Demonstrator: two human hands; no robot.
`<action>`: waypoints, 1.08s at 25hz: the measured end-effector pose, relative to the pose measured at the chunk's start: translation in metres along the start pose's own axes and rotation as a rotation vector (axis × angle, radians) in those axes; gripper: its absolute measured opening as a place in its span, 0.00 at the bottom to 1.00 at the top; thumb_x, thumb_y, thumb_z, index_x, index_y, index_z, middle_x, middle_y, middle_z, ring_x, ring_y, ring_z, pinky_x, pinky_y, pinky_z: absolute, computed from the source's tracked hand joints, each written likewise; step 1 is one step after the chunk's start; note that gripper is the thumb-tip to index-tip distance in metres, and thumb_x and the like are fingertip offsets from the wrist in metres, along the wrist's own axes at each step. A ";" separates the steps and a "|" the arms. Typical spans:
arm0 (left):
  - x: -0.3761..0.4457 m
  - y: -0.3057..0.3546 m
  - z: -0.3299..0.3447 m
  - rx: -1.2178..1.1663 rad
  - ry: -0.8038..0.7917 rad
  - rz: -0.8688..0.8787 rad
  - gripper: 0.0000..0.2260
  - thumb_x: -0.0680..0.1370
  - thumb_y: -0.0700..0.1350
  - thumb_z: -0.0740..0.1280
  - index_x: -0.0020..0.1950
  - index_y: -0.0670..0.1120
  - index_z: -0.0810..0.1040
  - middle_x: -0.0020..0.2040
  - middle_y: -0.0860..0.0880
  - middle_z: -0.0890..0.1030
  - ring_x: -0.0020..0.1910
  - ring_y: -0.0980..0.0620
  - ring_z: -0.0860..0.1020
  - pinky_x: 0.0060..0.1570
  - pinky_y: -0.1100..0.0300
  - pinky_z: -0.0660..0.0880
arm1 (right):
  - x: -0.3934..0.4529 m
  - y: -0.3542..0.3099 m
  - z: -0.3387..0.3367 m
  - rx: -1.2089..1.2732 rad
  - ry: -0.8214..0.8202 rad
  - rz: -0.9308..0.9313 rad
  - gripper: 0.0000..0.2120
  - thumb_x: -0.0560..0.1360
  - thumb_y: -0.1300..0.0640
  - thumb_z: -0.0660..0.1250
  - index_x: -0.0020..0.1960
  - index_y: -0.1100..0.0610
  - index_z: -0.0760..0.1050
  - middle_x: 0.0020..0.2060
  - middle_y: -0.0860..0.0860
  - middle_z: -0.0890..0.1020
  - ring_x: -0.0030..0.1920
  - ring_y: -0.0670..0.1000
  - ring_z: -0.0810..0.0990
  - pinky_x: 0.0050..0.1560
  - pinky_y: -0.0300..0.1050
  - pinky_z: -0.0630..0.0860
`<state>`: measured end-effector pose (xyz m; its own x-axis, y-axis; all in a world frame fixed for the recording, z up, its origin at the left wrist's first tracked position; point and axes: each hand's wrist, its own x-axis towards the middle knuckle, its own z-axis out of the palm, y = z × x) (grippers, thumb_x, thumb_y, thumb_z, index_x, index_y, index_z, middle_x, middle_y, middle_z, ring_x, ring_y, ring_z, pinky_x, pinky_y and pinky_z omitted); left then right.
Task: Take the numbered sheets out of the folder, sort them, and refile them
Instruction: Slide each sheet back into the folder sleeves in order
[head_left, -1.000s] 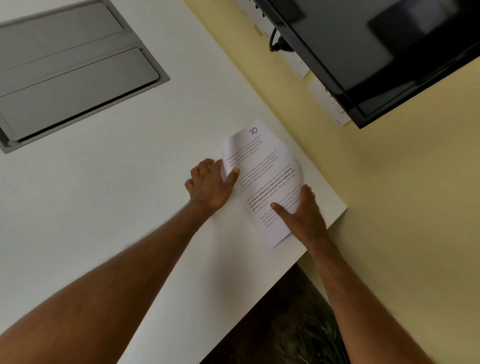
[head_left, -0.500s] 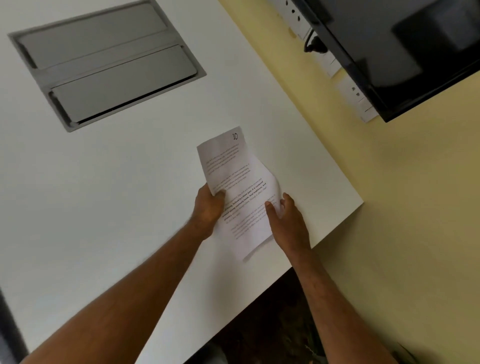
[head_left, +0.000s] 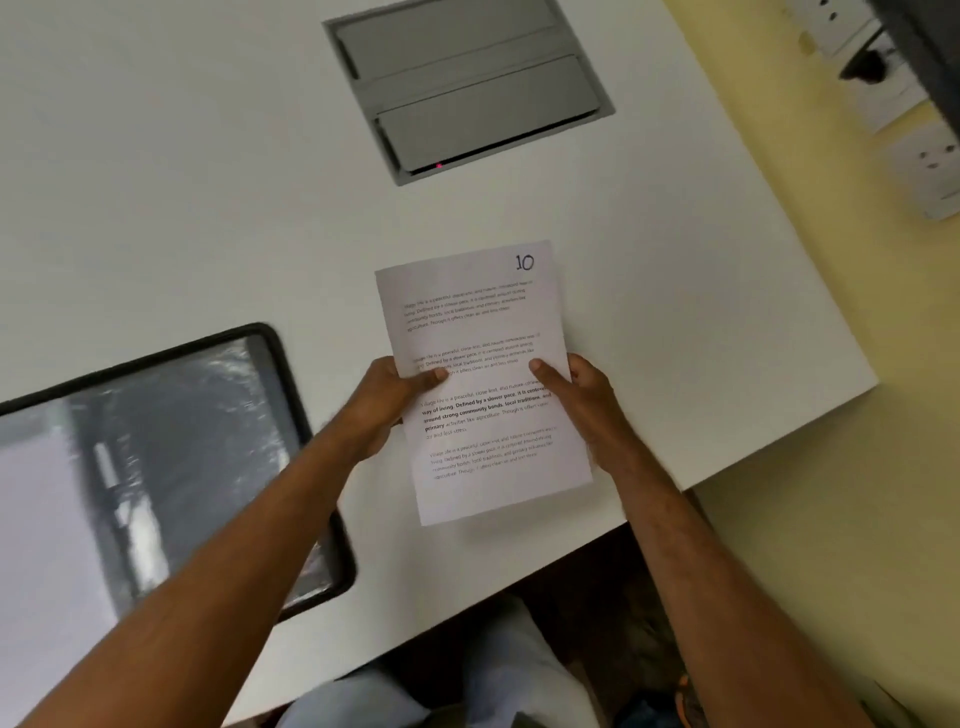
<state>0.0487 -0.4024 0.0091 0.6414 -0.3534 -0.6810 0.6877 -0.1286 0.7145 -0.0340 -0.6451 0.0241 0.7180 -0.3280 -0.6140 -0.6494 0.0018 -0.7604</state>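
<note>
The person held a stack of printed sheets (head_left: 480, 384) over the white table (head_left: 208, 208), gripping it from both sides near its middle. The left hand (head_left: 387, 402) was curled round the stack's left edge, its thumb pressed flat on the top page and the other fingers hidden beneath the paper. The right hand (head_left: 582, 402) gripped the right edge in the same way, thumb lying across the printed lines, fingers tucked behind. The top page faced the camera, carried a handwritten "10" in its upper right corner, and bore several blocks of text, one partly in bold. How many sheets lay under it could not be told. Relative to the stack, a grey recessed panel (head_left: 467, 88) with two flaps sat in the table just beyond its top edge, a small red light showing at the panel's near slot. To the stack's left, well apart from it, lay a clear plastic folder (head_left: 156, 467) with a dark rim, flat on the table, partly hidden by the left forearm. To the stack's right the table ended at a yellow wall (head_left: 831, 364), where white wall sockets (head_left: 930, 166) were mounted, one with a black plug in it.
</note>
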 end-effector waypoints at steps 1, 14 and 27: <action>-0.013 -0.003 -0.022 -0.002 0.023 -0.010 0.11 0.79 0.42 0.74 0.61 0.45 0.83 0.55 0.46 0.87 0.53 0.46 0.87 0.50 0.51 0.84 | -0.008 -0.004 0.022 0.014 -0.018 -0.003 0.14 0.79 0.48 0.73 0.60 0.54 0.82 0.50 0.47 0.88 0.51 0.50 0.88 0.49 0.44 0.84; -0.133 -0.028 -0.250 0.024 0.229 0.047 0.08 0.79 0.42 0.73 0.58 0.45 0.81 0.47 0.49 0.88 0.43 0.51 0.87 0.43 0.54 0.85 | -0.092 -0.020 0.273 0.059 -0.233 0.001 0.12 0.76 0.58 0.76 0.59 0.55 0.83 0.51 0.51 0.88 0.49 0.50 0.88 0.47 0.43 0.84; -0.062 -0.071 -0.332 1.200 0.508 0.379 0.20 0.80 0.43 0.66 0.72 0.39 0.74 0.71 0.39 0.75 0.68 0.37 0.72 0.65 0.46 0.70 | -0.053 -0.031 0.308 0.078 0.089 -0.106 0.15 0.81 0.55 0.71 0.67 0.53 0.78 0.54 0.44 0.84 0.53 0.42 0.84 0.51 0.36 0.81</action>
<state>0.0730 -0.0638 -0.0527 0.9566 -0.2024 -0.2097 -0.1078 -0.9143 0.3905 0.0250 -0.3367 0.0152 0.7542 -0.4129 -0.5106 -0.5472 0.0347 -0.8363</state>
